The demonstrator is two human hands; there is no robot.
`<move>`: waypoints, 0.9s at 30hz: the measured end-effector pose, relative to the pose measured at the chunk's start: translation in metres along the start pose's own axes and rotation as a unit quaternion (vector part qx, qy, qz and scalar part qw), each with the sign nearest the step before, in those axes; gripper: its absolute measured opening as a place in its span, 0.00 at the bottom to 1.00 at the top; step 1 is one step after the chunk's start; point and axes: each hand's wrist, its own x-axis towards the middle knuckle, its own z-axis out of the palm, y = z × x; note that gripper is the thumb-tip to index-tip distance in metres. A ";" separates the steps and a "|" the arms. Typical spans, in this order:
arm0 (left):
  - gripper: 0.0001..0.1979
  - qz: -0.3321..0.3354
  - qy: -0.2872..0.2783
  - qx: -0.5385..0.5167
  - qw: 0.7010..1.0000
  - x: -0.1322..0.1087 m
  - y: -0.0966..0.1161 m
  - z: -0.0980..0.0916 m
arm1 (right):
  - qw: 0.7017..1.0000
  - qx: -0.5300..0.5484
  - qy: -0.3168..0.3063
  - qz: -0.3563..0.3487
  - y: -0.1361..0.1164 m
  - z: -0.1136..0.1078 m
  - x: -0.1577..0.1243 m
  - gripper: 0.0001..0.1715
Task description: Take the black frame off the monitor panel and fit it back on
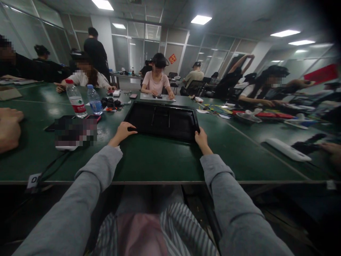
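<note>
A flat black rectangular panel (163,121), like a tray or screen back with ribs inside, lies on the green table (149,160) straight ahead of me. My left hand (123,132) grips its near left corner, fingers curled over the rim. My right hand (201,138) grips its near right corner, fingers wrapped round the edge. Both arms wear grey sleeves and reach out from the table's front edge.
Two water bottles (76,99) stand to the left, beside a blurred dark object (76,132) and a cable. A white bar (287,149) lies at right. Another person's hand (9,128) rests at far left. Several people sit around the table with small parts.
</note>
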 end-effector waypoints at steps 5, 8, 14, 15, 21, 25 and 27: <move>0.20 -0.057 0.107 -0.040 0.992 0.003 0.001 0.003 | 0.999 -0.027 0.041 0.010 0.014 0.001 0.007 0.23; 0.28 -0.146 0.125 -0.099 0.976 0.007 0.003 0.000 | 0.997 -0.055 0.035 0.028 0.022 0.002 0.013 0.23; 0.24 -0.226 0.168 -0.115 0.952 0.005 -0.008 -0.010 | 0.999 -0.030 0.009 0.018 0.027 0.007 0.021 0.22; 0.22 -0.237 0.173 -0.104 0.950 0.004 -0.013 -0.010 | 1.000 -0.025 0.006 0.016 0.027 0.008 0.022 0.21; 0.18 -0.260 0.156 -0.026 0.953 0.000 -0.033 -0.006 | 0.999 0.022 0.006 0.050 0.026 0.013 0.027 0.23; 0.22 -0.246 0.139 -0.040 0.958 0.002 -0.039 -0.008 | 0.993 0.077 -0.019 0.087 0.019 0.006 0.024 0.29; 0.23 -0.242 0.140 -0.065 0.958 0.002 -0.043 -0.010 | 0.990 0.096 -0.042 0.093 0.014 -0.002 0.020 0.32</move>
